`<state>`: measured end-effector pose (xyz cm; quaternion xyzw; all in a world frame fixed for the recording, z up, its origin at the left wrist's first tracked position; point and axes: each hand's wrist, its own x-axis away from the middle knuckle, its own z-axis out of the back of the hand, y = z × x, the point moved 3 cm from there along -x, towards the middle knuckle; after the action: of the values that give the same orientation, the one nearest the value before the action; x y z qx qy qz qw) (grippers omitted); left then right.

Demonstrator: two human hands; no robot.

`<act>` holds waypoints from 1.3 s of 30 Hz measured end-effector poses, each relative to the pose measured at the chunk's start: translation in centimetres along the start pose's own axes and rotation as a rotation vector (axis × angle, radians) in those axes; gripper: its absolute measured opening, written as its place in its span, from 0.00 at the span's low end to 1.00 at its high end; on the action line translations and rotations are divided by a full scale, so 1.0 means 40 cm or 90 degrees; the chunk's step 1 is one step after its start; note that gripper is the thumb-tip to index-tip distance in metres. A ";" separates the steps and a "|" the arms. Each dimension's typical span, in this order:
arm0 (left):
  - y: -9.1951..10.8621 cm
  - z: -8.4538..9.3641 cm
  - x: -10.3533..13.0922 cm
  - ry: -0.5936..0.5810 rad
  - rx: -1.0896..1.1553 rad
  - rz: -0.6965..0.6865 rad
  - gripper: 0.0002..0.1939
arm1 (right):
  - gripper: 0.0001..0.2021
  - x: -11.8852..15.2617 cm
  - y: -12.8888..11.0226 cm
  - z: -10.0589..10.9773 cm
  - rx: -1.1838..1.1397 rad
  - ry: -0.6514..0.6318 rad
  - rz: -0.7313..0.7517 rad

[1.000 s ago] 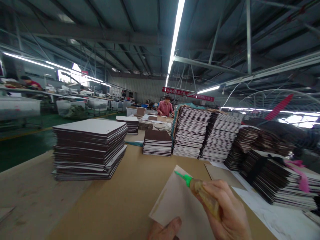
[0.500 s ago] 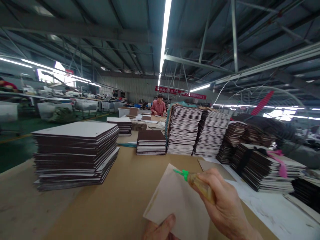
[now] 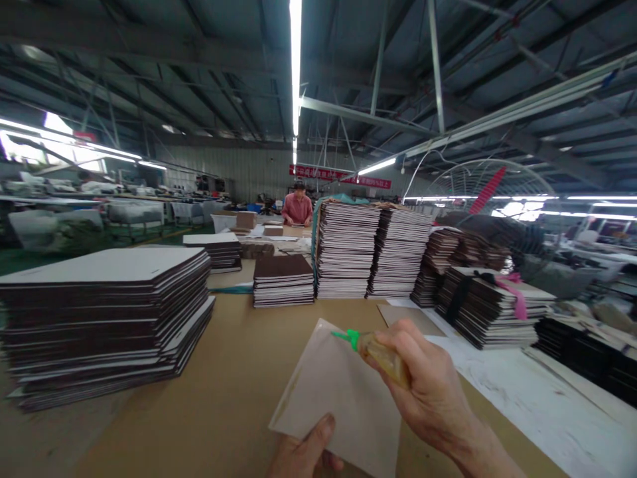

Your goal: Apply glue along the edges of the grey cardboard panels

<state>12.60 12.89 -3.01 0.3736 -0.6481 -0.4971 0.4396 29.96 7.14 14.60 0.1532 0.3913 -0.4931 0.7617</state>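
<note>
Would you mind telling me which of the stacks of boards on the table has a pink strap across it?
The low stack on the right, beside the white sheet; a pink strap crosses its top, which no other stack has.

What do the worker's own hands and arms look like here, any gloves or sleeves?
Both are bare: no gloves, rings or watch show. The right hand is seen to just past the wrist, with no sleeve in sight. Of the left hand only the thumb and part of the hand show.

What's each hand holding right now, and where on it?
Right hand grips the glue bottle around its body, green nozzle free and over the card. Left hand pinches the grey card sheet at its near edge, thumb on top.
</note>
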 end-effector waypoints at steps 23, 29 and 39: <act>0.037 0.000 0.009 0.031 -0.024 -0.035 0.22 | 0.04 0.069 0.045 0.038 0.042 -0.025 -0.093; 0.060 -0.015 0.022 0.021 0.042 -0.058 0.18 | 0.05 0.080 0.050 0.048 0.033 -0.002 -0.108; 0.079 -0.021 0.030 0.045 0.062 -0.030 0.20 | 0.04 0.141 0.091 0.060 0.056 -0.013 -0.171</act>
<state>12.83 12.22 0.39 0.4269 -0.6466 -0.4621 0.4315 35.37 3.81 11.39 0.1274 0.3785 -0.6089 0.6854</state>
